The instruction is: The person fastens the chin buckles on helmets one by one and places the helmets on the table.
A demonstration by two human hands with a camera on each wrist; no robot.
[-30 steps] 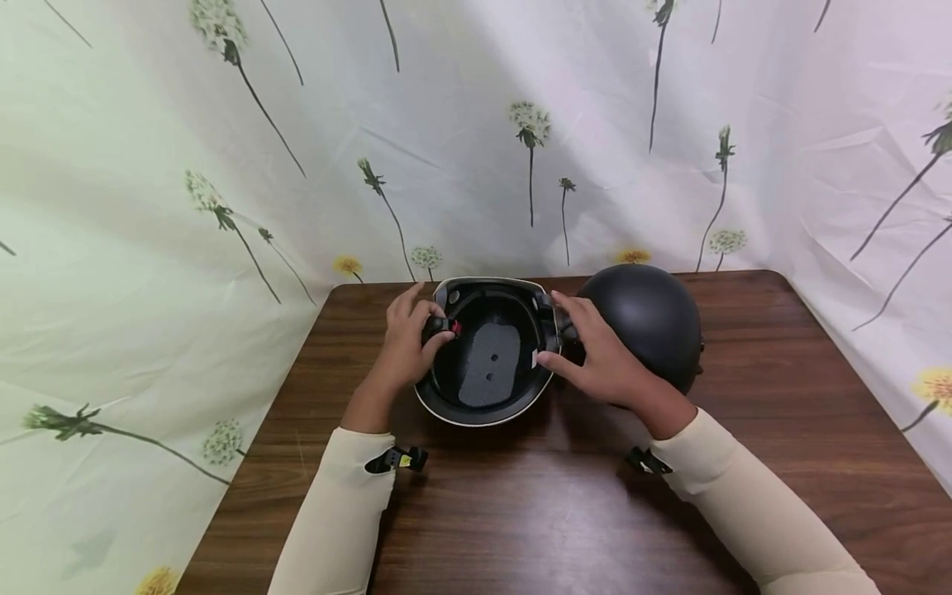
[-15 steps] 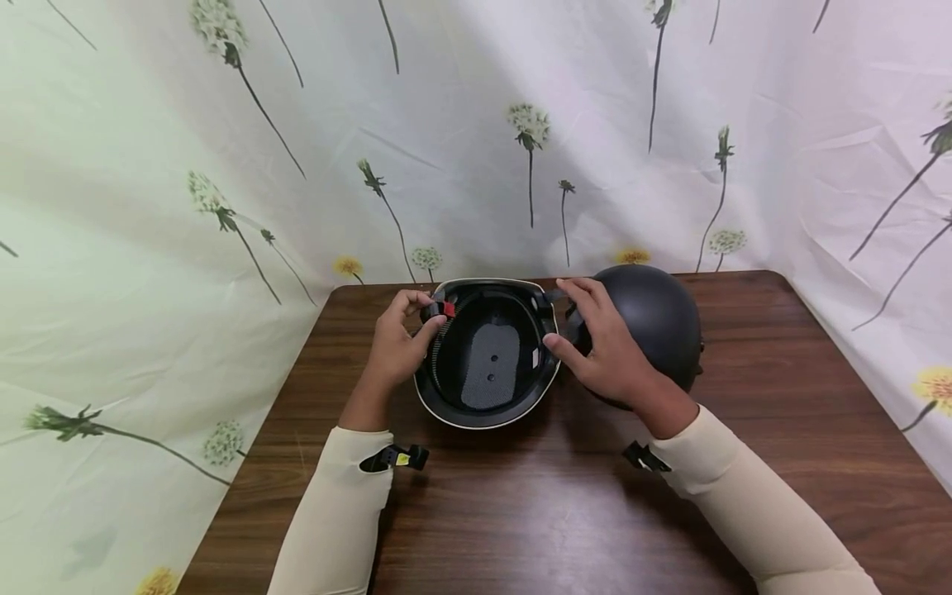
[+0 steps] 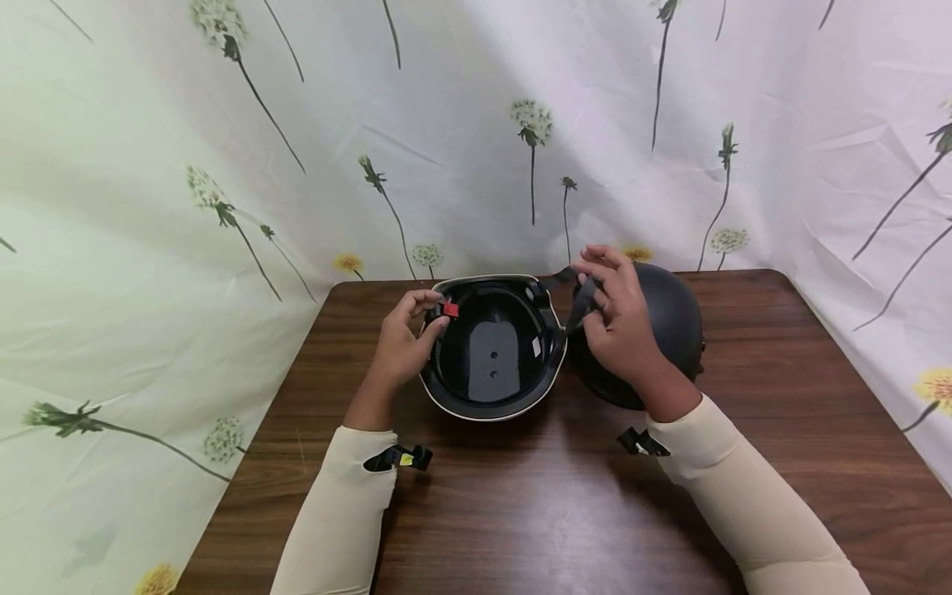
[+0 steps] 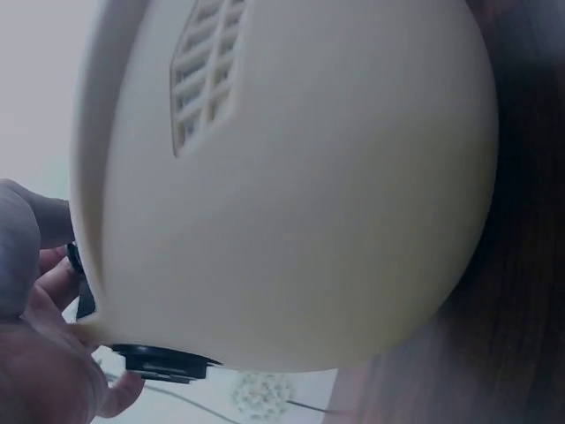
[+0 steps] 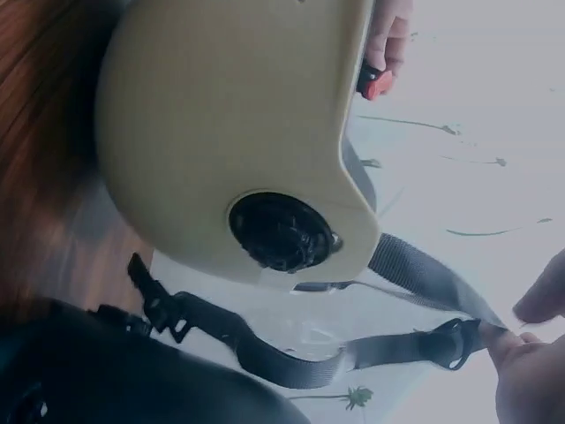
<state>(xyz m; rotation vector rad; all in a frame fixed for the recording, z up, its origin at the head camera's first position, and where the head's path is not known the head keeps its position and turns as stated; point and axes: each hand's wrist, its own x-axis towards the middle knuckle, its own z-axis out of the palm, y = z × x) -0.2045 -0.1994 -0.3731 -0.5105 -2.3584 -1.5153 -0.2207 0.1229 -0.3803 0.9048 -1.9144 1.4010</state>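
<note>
Helmet (image 3: 494,351) upside down on table (image 3: 521,504), open side up, just left of black helmet (image 3: 675,318). Right hand (image 3: 623,318) went up over the last 0.5 s, now holds strap (image 3: 583,304), pulled out past the near side. Left hand (image 3: 400,345) pinches red buckle (image 3: 450,310), hardly moved. Looks like 2 sides of the fastening are now in hand.

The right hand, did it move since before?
Yes: in the head view, the right hand has moved up the picture, now overlapping the far edge of the table.
</note>
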